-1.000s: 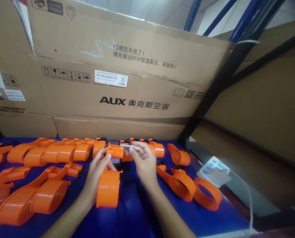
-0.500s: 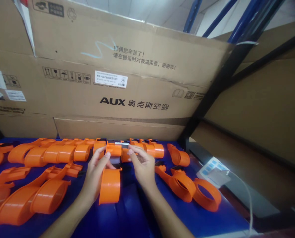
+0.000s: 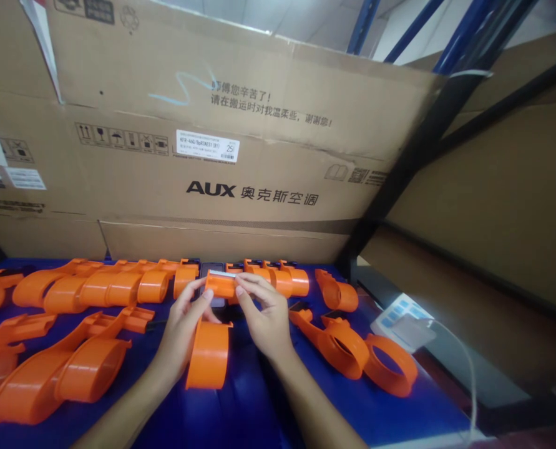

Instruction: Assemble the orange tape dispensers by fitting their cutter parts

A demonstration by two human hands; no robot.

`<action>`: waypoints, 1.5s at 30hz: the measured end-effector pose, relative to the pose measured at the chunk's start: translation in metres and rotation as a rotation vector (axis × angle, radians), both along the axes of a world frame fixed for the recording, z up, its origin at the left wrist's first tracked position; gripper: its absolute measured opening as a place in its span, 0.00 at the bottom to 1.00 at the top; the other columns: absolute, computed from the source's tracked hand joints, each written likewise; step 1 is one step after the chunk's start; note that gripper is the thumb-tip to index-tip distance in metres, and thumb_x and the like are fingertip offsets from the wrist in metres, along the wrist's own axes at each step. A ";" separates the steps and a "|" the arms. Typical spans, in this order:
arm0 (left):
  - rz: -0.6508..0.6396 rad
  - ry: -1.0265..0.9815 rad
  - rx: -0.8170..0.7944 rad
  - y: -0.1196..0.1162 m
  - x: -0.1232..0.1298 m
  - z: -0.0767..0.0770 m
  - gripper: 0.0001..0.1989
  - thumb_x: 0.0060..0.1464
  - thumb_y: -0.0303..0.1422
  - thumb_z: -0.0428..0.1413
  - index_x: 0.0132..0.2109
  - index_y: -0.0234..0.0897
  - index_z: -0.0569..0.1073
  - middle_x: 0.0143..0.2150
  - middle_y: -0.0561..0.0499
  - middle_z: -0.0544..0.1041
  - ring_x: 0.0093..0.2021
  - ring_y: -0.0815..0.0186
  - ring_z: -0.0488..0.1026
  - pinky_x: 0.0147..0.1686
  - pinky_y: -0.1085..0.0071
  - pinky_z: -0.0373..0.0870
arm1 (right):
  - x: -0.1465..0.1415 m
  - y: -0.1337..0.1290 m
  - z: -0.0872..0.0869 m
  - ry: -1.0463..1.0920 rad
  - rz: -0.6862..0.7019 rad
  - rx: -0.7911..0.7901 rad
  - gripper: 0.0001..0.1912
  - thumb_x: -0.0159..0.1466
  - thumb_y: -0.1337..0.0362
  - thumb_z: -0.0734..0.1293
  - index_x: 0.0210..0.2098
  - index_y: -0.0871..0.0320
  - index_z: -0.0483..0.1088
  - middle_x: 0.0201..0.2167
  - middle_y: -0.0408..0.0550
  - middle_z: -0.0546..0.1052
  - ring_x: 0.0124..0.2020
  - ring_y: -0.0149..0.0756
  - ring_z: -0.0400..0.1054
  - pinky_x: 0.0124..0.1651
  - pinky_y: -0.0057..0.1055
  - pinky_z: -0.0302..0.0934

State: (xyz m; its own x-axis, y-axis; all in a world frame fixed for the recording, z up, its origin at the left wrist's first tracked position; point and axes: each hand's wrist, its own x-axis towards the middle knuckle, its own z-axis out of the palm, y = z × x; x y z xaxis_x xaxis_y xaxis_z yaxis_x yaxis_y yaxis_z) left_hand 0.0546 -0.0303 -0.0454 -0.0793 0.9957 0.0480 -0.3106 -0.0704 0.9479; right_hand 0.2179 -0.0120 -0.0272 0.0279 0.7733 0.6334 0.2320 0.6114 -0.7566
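My left hand point(image 3: 181, 327) is closed around an orange plastic tape dispenser point(image 3: 208, 355), its wide ring hanging low and its head raised. A pale, toothed blade strip point(image 3: 222, 274) lies along the head's upper edge. At the right end of that strip, my right hand point(image 3: 264, 315) has thumb and fingers pinched together on it, touching the dispenser's head. Whether the strip sits inside a slot I cannot tell. Behind the head, a dark-framed flat object point(image 3: 206, 268) is partly covered by my hands and the dispenser.
More orange dispensers point(image 3: 88, 371) lie on the blue surface point(image 3: 244, 405) at left, with a row point(image 3: 123, 288) along the back and several at right point(image 3: 390, 365). A large cardboard box point(image 3: 278, 156) walls the back. A white device with a cable point(image 3: 404, 321) is at right.
My right hand has moved slightly left, bringing the blade strip fully along the dispenser's head. The dispenser has shifted a little to the right in my left hand.
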 end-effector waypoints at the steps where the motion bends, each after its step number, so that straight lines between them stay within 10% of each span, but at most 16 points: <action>1: 0.015 -0.008 -0.005 0.000 0.000 0.002 0.27 0.56 0.50 0.63 0.57 0.40 0.70 0.23 0.57 0.75 0.23 0.65 0.73 0.28 0.73 0.70 | 0.002 0.001 0.001 -0.026 0.002 -0.008 0.10 0.69 0.62 0.68 0.44 0.54 0.82 0.47 0.52 0.82 0.48 0.43 0.77 0.53 0.39 0.70; 7: 0.070 -0.078 -0.033 0.004 -0.008 0.007 0.21 0.54 0.53 0.62 0.31 0.39 0.70 0.19 0.56 0.71 0.19 0.67 0.68 0.23 0.73 0.68 | 0.016 0.002 0.006 -0.774 -0.069 -0.274 0.12 0.69 0.65 0.63 0.35 0.57 0.79 0.29 0.50 0.82 0.32 0.42 0.77 0.35 0.32 0.66; 13: 0.064 -0.025 0.004 0.010 -0.011 0.002 0.23 0.56 0.54 0.60 0.28 0.39 0.70 0.19 0.55 0.72 0.20 0.68 0.68 0.23 0.73 0.67 | 0.011 -0.005 -0.004 -1.265 -0.225 -0.332 0.08 0.65 0.65 0.68 0.41 0.57 0.79 0.36 0.58 0.83 0.39 0.50 0.80 0.38 0.35 0.65; 19: 0.055 -0.026 0.022 0.010 -0.011 0.001 0.22 0.55 0.53 0.61 0.30 0.39 0.70 0.19 0.55 0.72 0.20 0.68 0.68 0.24 0.74 0.66 | 0.008 -0.010 0.002 -1.221 -0.252 -0.278 0.04 0.63 0.63 0.70 0.36 0.56 0.77 0.33 0.57 0.83 0.36 0.50 0.79 0.33 0.33 0.61; 26: 0.023 -0.131 -0.075 0.002 -0.003 0.002 0.23 0.54 0.52 0.62 0.46 0.40 0.70 0.25 0.56 0.76 0.21 0.65 0.71 0.21 0.72 0.69 | 0.013 -0.012 0.012 -0.702 -0.347 -0.095 0.08 0.68 0.59 0.64 0.39 0.56 0.73 0.21 0.43 0.75 0.22 0.37 0.70 0.25 0.29 0.53; 35: -0.027 -0.020 0.026 0.004 0.004 -0.014 0.26 0.57 0.43 0.62 0.58 0.40 0.67 0.31 0.55 0.78 0.26 0.66 0.75 0.31 0.70 0.73 | 0.011 -0.008 0.008 -0.423 -0.098 0.184 0.19 0.71 0.64 0.65 0.60 0.52 0.72 0.43 0.52 0.76 0.42 0.40 0.74 0.45 0.35 0.71; 45: -0.037 0.015 0.031 -0.001 0.006 -0.007 0.26 0.55 0.42 0.62 0.58 0.40 0.68 0.31 0.54 0.78 0.24 0.65 0.76 0.29 0.69 0.73 | 0.009 -0.006 -0.001 -0.396 -0.128 0.152 0.16 0.69 0.63 0.66 0.56 0.53 0.72 0.40 0.51 0.80 0.36 0.41 0.75 0.44 0.38 0.72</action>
